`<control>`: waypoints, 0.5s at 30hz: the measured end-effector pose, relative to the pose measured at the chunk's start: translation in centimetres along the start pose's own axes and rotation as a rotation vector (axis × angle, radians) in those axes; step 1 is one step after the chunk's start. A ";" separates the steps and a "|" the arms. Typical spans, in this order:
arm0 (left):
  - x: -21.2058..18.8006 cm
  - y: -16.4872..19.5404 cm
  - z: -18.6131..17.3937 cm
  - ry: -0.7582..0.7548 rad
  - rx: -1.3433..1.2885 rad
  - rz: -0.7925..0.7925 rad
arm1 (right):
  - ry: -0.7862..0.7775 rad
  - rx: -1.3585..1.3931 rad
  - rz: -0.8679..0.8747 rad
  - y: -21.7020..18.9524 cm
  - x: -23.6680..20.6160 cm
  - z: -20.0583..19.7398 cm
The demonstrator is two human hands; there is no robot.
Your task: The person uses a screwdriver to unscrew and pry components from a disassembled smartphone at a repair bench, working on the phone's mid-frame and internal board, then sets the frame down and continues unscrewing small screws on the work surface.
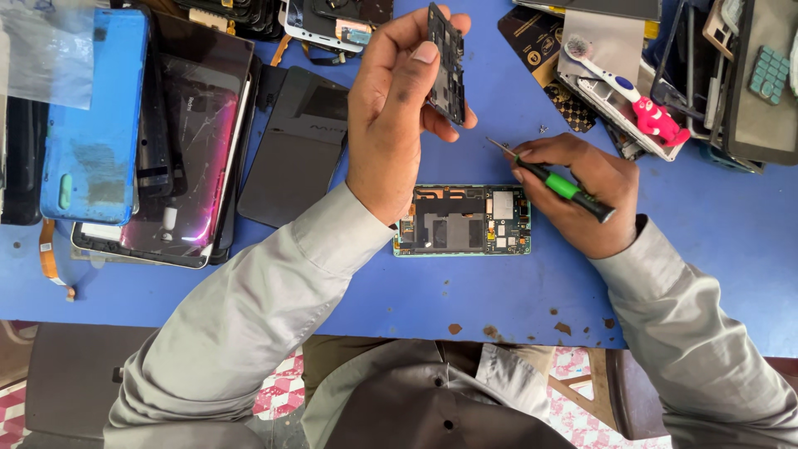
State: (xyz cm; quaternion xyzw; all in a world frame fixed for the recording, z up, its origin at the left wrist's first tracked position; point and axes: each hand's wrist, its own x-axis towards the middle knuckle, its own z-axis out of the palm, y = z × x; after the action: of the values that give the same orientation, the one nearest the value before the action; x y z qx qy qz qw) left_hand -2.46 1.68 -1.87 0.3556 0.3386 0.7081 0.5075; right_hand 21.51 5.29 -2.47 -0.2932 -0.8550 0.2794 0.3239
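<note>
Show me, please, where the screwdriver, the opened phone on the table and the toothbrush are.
screwdriver [559, 185]: head view, on its green grip section.
opened phone [462, 220]: head view, on the dark shield at its middle.
toothbrush [623, 87]: head view, on its white and blue neck.

Long grey shirt sleeves with buttoned cuffs, bare hands, no rings
</note>
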 end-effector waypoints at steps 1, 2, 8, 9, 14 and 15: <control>0.0 0.0 -0.1 0.000 0.006 -0.002 | -0.001 -0.007 0.005 0.0 0.0 0.1; -0.1 0.1 -0.1 -0.001 0.012 -0.003 | -0.002 -0.015 0.010 0.1 -0.1 0.1; -0.1 0.1 0.0 0.005 0.009 -0.011 | 0.025 0.018 0.075 0.5 -0.2 0.0; -0.1 0.1 0.0 0.006 0.010 -0.011 | 0.029 0.019 0.073 0.5 -0.1 0.0; -0.2 0.1 0.0 -0.002 0.024 -0.006 | 0.021 -0.009 0.075 0.4 0.0 0.0; -0.2 0.1 0.1 -0.003 0.028 -0.003 | 0.012 -0.007 0.071 0.3 0.1 0.0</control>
State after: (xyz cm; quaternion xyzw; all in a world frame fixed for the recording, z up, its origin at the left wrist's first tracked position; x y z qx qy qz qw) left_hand -2.44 1.48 -1.76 0.3632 0.3481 0.7021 0.5040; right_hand 21.55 5.60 -2.65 -0.3260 -0.8432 0.2857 0.3180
